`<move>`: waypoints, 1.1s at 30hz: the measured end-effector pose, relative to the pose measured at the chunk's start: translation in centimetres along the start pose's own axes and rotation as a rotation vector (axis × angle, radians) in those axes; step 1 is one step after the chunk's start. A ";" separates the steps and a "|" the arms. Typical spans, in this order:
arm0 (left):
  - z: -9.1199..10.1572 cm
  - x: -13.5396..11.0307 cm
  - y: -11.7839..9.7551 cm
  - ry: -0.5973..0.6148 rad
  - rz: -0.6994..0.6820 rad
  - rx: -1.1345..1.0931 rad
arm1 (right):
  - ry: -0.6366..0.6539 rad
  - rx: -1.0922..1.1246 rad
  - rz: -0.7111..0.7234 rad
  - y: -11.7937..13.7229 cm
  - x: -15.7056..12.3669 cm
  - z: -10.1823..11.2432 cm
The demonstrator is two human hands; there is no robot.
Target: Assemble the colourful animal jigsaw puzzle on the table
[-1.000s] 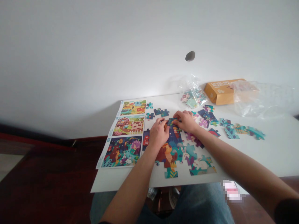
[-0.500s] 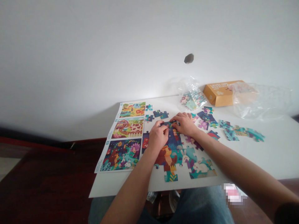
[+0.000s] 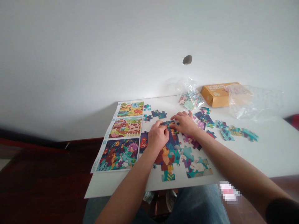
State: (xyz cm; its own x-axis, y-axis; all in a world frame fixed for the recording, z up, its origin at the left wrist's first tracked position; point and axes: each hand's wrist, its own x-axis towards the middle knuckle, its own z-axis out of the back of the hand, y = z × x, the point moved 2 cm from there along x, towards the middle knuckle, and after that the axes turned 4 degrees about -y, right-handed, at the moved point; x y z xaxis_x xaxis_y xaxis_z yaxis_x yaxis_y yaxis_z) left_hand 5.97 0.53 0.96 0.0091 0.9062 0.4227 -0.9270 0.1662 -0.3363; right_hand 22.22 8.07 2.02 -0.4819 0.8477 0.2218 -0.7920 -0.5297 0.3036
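A partly joined jigsaw puzzle (image 3: 171,146) with a bear, rabbits and dark trees lies on the white table in front of me. My left hand (image 3: 158,134) is curled over its upper left part, fingertips closed at the edge of a dark blue puzzle piece (image 3: 169,123) in the top row. From the other side, my right hand (image 3: 186,123) grips the same top area, thumb and forefinger around the piece's right side, the outer fingers lifted a little. My hands partly hide the piece and the joints around it.
Left of the puzzle lies a picture sheet (image 3: 121,154) with three scenes. Loose pieces (image 3: 163,114) lie behind my hands, and a joined strip (image 3: 235,130) lies to the right. Farther back are a plastic bag of pieces (image 3: 190,99), an orange puzzle box (image 3: 217,93) and a crumpled clear bag (image 3: 259,102).
The whole view has shifted slightly. Both hands stay at the puzzle's top row; the outer fingers of my right hand have lifted a little.
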 end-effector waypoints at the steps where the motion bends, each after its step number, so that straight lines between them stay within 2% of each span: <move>1: 0.0 -0.1 0.1 -0.007 -0.002 -0.022 | 0.003 0.011 0.009 -0.2 0.0 0.1; 8: 0.1 -0.2 0.4 0.015 -0.062 -0.115 | 0.004 0.051 0.007 -0.7 -0.1 0.1; 19: 0.2 -0.2 -0.9 0.049 -0.029 0.078 | 0.031 0.031 0.003 0.3 -0.7 0.6; 26: 0.1 -0.1 0.0 -0.014 -0.032 -0.005 | 0.029 -0.029 -0.038 1.3 -0.8 0.0; 29: 0.3 0.2 0.6 -0.060 0.028 0.016 | 0.038 -0.019 -0.059 1.3 -0.5 -0.3; 33: 0.2 0.8 1.0 0.012 0.027 0.114 | 0.041 -0.010 -0.062 1.2 -0.3 -0.4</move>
State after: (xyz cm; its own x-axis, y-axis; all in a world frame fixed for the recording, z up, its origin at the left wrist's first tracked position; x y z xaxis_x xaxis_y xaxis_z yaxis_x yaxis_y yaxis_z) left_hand 4.98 1.32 1.17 -0.0128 0.9144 0.4045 -0.9637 0.0967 -0.2490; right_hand 21.31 7.16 1.95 -0.4465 0.8795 0.1644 -0.8244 -0.4759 0.3065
